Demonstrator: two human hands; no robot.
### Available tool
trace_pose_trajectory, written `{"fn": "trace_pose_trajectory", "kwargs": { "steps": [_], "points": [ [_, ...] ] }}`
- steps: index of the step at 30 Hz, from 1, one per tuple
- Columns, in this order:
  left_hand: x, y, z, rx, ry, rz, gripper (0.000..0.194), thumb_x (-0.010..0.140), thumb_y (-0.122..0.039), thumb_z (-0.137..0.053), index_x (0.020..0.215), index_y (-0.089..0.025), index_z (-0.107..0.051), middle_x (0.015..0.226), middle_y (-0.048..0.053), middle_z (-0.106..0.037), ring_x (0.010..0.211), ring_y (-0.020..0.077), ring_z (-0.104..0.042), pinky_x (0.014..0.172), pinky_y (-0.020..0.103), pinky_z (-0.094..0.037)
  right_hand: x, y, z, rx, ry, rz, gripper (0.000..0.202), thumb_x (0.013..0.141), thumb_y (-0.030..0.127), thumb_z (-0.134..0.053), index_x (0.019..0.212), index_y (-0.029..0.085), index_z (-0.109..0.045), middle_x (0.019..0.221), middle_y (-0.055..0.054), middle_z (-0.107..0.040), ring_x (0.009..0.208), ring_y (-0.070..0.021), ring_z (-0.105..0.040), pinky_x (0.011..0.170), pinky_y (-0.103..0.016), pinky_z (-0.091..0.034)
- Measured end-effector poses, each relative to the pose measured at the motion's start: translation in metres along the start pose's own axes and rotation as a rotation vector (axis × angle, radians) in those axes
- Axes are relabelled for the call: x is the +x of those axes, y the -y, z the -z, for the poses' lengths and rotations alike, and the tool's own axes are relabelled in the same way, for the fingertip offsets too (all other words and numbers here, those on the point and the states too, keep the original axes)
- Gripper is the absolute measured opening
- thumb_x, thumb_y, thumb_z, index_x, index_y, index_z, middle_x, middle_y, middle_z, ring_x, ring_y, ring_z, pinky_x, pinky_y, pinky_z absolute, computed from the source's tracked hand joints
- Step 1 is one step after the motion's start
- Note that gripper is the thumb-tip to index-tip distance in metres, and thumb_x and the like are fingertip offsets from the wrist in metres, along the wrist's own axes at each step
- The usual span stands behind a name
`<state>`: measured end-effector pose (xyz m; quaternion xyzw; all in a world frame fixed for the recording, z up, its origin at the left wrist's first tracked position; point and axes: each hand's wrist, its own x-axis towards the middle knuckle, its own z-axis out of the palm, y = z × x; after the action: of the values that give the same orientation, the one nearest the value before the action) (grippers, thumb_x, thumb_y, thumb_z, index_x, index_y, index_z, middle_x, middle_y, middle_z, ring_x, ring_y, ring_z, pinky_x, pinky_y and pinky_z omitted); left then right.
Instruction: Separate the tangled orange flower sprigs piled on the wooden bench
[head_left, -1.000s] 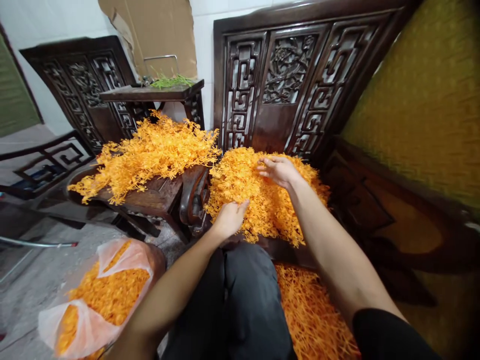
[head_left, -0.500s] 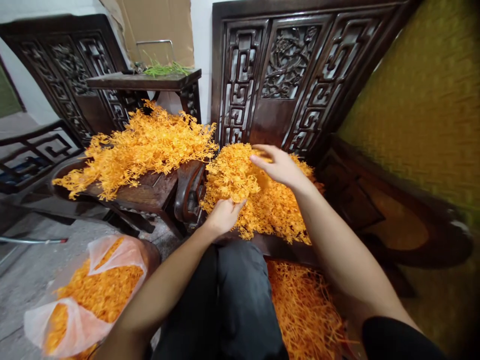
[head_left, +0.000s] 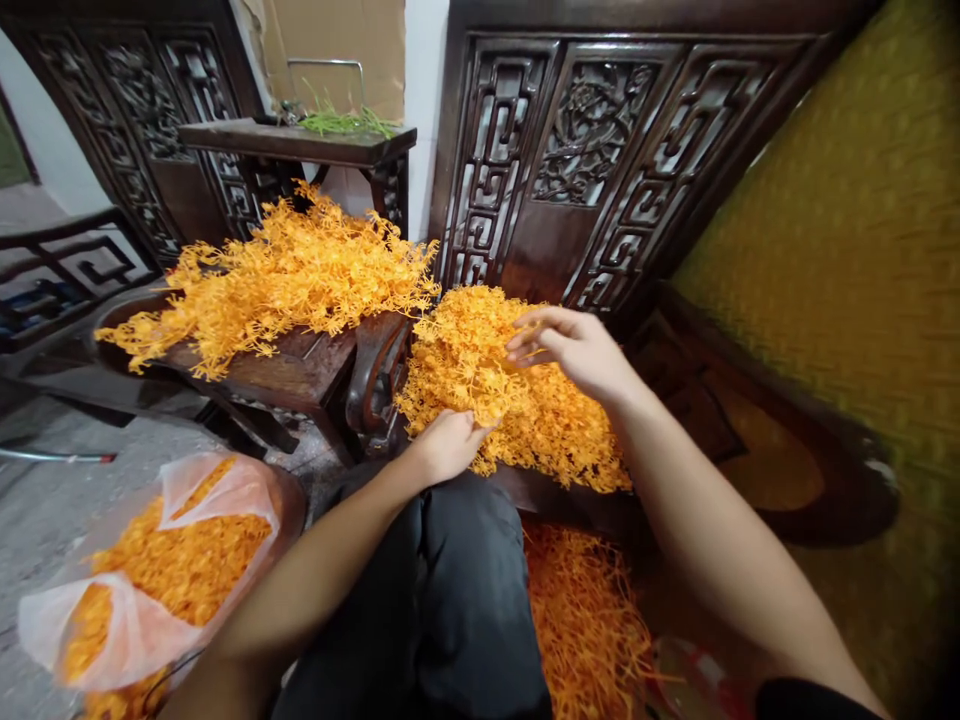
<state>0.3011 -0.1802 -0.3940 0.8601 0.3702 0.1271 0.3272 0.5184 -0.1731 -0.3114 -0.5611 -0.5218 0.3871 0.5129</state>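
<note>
My left hand (head_left: pixel 450 447) is closed, thumb and fingers pinching the lower end of a yellow-orange plastic flower sprig (head_left: pixel 491 385). The sprig stands out in front of a heap of similar orange sprigs (head_left: pixel 559 430) on the dark wooden seat, so its outline partly blends in. Just right of the sprig, my right hand (head_left: pixel 574 345) hovers above the heap, its fingers curved and apart. I see nothing held in it.
Longer orange sprigs (head_left: pixel 300 285) are piled on a wooden seat to the left. An open white plastic bag (head_left: pixel 124 635) full of small orange pieces stands on the floor. Thin orange stems (head_left: pixel 585 620) lie below the seat. A carved chair back (head_left: pixel 547 240) rises behind.
My right hand has shifted slightly right and down, its fingers more curled. My left hand keeps its pinch on the sprig, which has tipped lower. The camera view has turned a little.
</note>
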Motion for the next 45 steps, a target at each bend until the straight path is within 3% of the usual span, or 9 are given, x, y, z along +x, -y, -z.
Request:
{"fn": "trace_pose_trajectory", "kwargs": {
  "steps": [7,10,15,25,30,34,39,42,45],
  "points": [
    [0.005,-0.004,-0.002,-0.115,0.064,-0.026,0.051,0.101,-0.051,-0.041,0.063,-0.019,-0.055,0.057,0.001,-0.05,0.06,0.0157,-0.05,0.065,0.028,-0.038,-0.017,0.013,-0.026,-0.413,0.403,0.281,0.05,0.091,0.036,-0.064,0.139,0.024,-0.062,0.133,-0.01,-0.069,0.114,-0.0259,-0.068,0.098,-0.045,-0.056],
    [0.013,-0.004,0.0,-0.15,0.063,0.022,0.054,0.099,-0.053,-0.041,0.056,-0.022,-0.044,0.053,0.0,-0.044,0.059,0.0169,-0.049,0.066,0.03,-0.038,-0.01,0.016,-0.03,-0.691,0.412,0.432,0.046,0.093,0.037,-0.065,0.137,0.022,-0.066,0.127,-0.012,-0.07,0.111,-0.0268,-0.068,0.102,-0.046,-0.052],
    [0.034,0.002,0.0,-0.145,0.056,0.031,0.051,0.1,-0.049,-0.04,0.057,-0.021,-0.046,0.054,0.001,-0.047,0.059,0.0177,-0.051,0.068,0.031,-0.04,0.014,0.001,-0.037,-0.891,0.386,0.388,0.038,0.087,0.033,-0.073,0.123,0.021,-0.075,0.116,-0.012,-0.075,0.102,-0.0285,-0.071,0.096,-0.047,-0.054],
    [0.058,0.002,0.013,-0.171,-0.127,0.098,0.049,0.101,-0.048,-0.039,0.061,-0.019,-0.045,0.058,-0.002,-0.044,0.057,0.013,-0.039,0.06,0.029,-0.028,0.06,-0.042,-0.028,-0.399,-0.337,0.257,0.02,0.081,0.028,-0.07,0.092,0.015,-0.081,0.088,-0.008,-0.08,0.085,-0.0253,-0.075,0.085,-0.041,-0.058],
    [0.044,0.019,0.014,-0.136,-0.035,0.153,0.056,0.102,-0.051,-0.036,0.055,-0.02,-0.038,0.05,-0.003,-0.035,0.051,0.012,-0.035,0.057,0.029,-0.025,0.089,-0.049,0.014,-0.023,-0.645,0.21,0.019,0.081,0.028,-0.069,0.093,0.014,-0.074,0.083,-0.008,-0.074,0.071,-0.0194,-0.072,0.076,-0.04,-0.061],
    [0.035,0.033,0.024,-0.094,-0.128,0.116,0.06,0.102,-0.052,-0.033,0.051,-0.021,-0.037,0.048,-0.003,-0.033,0.051,0.0119,-0.038,0.057,0.028,-0.027,0.075,-0.047,0.025,-0.085,-0.359,0.197,0.014,0.083,0.024,-0.065,0.094,0.017,-0.069,0.088,-0.007,-0.07,0.065,-0.0131,-0.062,0.066,-0.031,-0.056],
    [0.035,0.036,0.027,-0.011,-0.145,-0.033,0.061,0.105,-0.041,-0.033,0.05,-0.019,-0.046,0.048,0.001,-0.045,0.058,0.0147,-0.053,0.068,0.027,-0.038,0.021,-0.049,-0.02,-0.215,0.025,0.024,0.035,0.095,0.048,-0.052,0.114,0.023,-0.07,0.107,-0.01,-0.071,0.09,-0.023,-0.065,0.07,-0.034,-0.054],
    [0.036,0.037,0.025,0.022,-0.164,-0.1,0.056,0.105,-0.037,-0.034,0.062,-0.017,-0.063,0.061,0.006,-0.063,0.073,0.0188,-0.065,0.08,0.028,-0.044,-0.001,-0.046,-0.043,-0.301,0.052,0.064,0.049,0.095,0.063,-0.05,0.126,0.027,-0.064,0.132,-0.01,-0.066,0.107,-0.0256,-0.063,0.079,-0.036,-0.052],
    [0.036,0.033,0.023,0.058,-0.134,-0.121,0.053,0.105,-0.037,-0.034,0.073,-0.015,-0.07,0.074,0.01,-0.071,0.082,0.0213,-0.069,0.086,0.029,-0.046,-0.002,-0.041,-0.05,-0.432,-0.049,0.173,0.046,0.095,0.062,-0.051,0.101,0.021,-0.07,0.096,-0.008,-0.072,0.076,-0.0199,-0.06,0.069,-0.034,-0.046]
  ]
}}
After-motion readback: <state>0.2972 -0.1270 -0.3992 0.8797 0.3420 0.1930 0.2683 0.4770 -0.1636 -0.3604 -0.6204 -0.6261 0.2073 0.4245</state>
